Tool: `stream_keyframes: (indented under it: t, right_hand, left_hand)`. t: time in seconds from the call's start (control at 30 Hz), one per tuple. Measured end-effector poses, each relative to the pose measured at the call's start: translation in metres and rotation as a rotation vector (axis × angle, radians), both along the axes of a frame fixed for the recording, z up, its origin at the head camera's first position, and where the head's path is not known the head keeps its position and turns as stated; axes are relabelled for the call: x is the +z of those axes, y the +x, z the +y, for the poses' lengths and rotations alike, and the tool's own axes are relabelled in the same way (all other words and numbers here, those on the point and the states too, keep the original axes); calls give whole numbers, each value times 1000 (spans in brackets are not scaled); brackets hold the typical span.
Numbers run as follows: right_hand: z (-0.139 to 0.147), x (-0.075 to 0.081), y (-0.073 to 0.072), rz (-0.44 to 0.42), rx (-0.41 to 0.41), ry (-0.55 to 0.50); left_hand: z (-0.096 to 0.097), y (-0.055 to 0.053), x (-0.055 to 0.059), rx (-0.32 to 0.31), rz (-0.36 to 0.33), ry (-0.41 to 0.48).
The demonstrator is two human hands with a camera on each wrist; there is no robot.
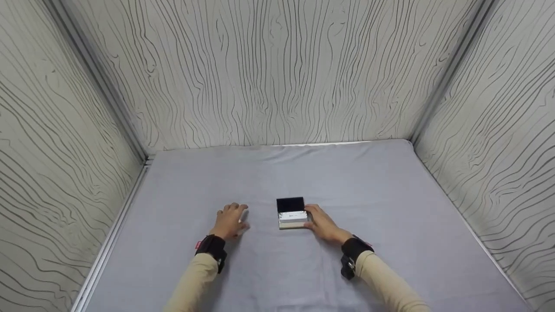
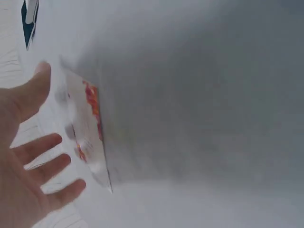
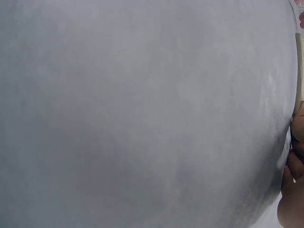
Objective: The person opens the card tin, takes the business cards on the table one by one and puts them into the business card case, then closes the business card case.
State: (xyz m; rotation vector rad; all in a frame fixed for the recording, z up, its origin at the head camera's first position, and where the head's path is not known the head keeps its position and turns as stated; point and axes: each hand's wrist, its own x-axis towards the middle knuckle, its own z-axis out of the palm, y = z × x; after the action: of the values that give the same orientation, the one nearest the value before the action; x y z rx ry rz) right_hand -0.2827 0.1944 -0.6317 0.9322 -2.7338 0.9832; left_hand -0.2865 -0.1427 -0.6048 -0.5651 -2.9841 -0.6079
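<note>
In the head view a small open box (image 1: 292,225) has its dark lid (image 1: 290,204) raised at the back. A white printed packet or stack of cards (image 1: 291,216) shows inside. My right hand (image 1: 323,223) grips the box's right side, thumb at the front corner and fingers further back. To the left, my left hand (image 1: 230,220) hovers low over the cloth with its fingers spread. The left wrist view shows a white card (image 2: 85,123) with orange-red print just beyond those fingers; the hand mostly hides it from the head camera. Only part of the right hand (image 3: 293,180) enters its wrist view.
A pale grey cloth (image 1: 277,173), lightly creased, covers the table. White panels with dark wood-grain lines (image 1: 269,78) rise at the back and on both sides. Metal posts (image 1: 99,82) stand at the corners.
</note>
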Motion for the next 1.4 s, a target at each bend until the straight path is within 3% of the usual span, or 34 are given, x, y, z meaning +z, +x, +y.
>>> stream_keyframes:
  t: [0.2,0.43,0.7,0.93,1.03,1.2,1.4]
  right_hand:
    - [0,1,0,-8,-9,-17]
    - [0,1,1,-4,-11,-19]
    - [-1,2,1,-5,-9,-31]
    - [1,1,1,-20,7,-7]
    - [1,1,0,-19,5,-13]
    - [0,1,0,-16,2,-16]
    - [1,1,-1,-27,4,-5]
  left_hand:
    - [-8,3,-5,128,5,-29]
    - [-11,4,-8,178,-17,-32]
    - [-17,4,-10,208,3,-20]
    - [-17,3,-8,211,84,-37]
    - [-18,3,-8,218,77,-26]
    - [-19,2,-6,204,83,4]
    - [-18,-3,-5,178,149,28]
